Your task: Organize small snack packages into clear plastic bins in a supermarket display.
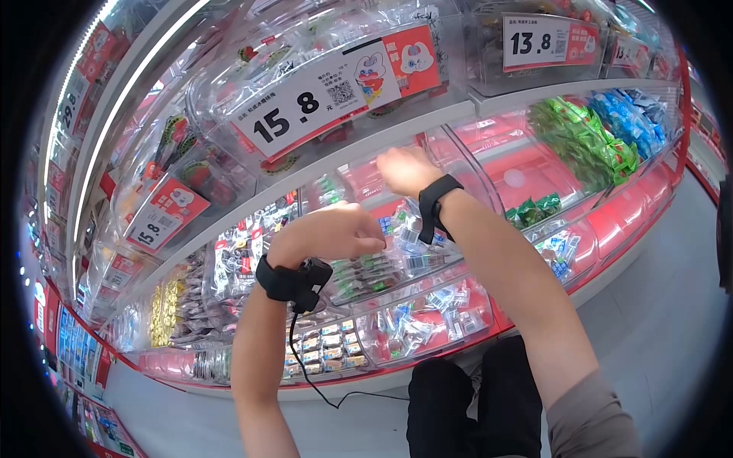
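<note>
Dark trousers [466, 404] fill the bottom of the head view, the person crouched on a grey floor [657, 320] before a shelf [427, 122] of clear sweet bins. 2 bare forearms rise from there, each with 1 black wristband; the left band carries a small box and 1 cable [305, 366] hanging down.

Left hand [332, 233] hovers knuckles-up, fingers curled in and close together, right above a lower bin [458, 263]. Small packets [374, 267] lie just under and to the right of its fingertips, the heap running along that bin from lower left to upper right. I cannot tell whether a packet is already pinched inside the curl.

Right hand [405, 169] is higher and further in, at the mouth of an upper bin [359, 177] with a red floor, tucked under the shelf edge. Only its back shows, so its grip cannot be told. For the packets, the left hand is plainly the nearer of the 2.

Green packs [580, 141] and blue packs [630, 114] are well apart to the right. 4 price tags read clearly: 2 of 15.8 [294, 114], 1 of 13.8 [534, 42], 1 of 29.8 [71, 107].
</note>
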The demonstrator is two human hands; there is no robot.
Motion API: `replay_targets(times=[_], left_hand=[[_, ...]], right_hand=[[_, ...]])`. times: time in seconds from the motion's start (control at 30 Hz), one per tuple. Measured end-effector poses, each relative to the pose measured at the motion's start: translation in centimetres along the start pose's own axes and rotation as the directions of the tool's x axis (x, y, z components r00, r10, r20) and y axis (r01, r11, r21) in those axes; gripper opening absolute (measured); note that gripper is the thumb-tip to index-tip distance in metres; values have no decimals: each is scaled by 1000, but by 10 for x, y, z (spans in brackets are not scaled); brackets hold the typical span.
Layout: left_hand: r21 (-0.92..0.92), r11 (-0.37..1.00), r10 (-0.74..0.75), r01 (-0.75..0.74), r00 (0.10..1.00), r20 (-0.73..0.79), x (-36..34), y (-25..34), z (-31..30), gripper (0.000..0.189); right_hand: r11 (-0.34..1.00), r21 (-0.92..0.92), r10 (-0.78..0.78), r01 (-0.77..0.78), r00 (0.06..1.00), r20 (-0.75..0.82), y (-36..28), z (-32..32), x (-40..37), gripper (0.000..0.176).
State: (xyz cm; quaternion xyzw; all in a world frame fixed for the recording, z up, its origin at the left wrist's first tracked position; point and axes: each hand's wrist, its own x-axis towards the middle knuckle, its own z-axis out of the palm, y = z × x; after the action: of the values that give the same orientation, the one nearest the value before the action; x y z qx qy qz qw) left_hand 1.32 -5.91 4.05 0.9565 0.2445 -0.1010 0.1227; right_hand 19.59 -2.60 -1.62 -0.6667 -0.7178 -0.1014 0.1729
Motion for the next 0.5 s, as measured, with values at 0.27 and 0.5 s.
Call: replay_targets(times=[0.27, 0.5], left_hand=[[-176, 977, 142, -119, 982, 124, -3, -19, -12, 28], [-170, 977, 161, -130, 969, 188, -1, -31, -16, 28]], right_hand=[[526, 759, 146, 383, 839, -524, -6, 9, 17, 20], [510, 836, -79, 202, 979, -188, -16, 0, 3, 22]])
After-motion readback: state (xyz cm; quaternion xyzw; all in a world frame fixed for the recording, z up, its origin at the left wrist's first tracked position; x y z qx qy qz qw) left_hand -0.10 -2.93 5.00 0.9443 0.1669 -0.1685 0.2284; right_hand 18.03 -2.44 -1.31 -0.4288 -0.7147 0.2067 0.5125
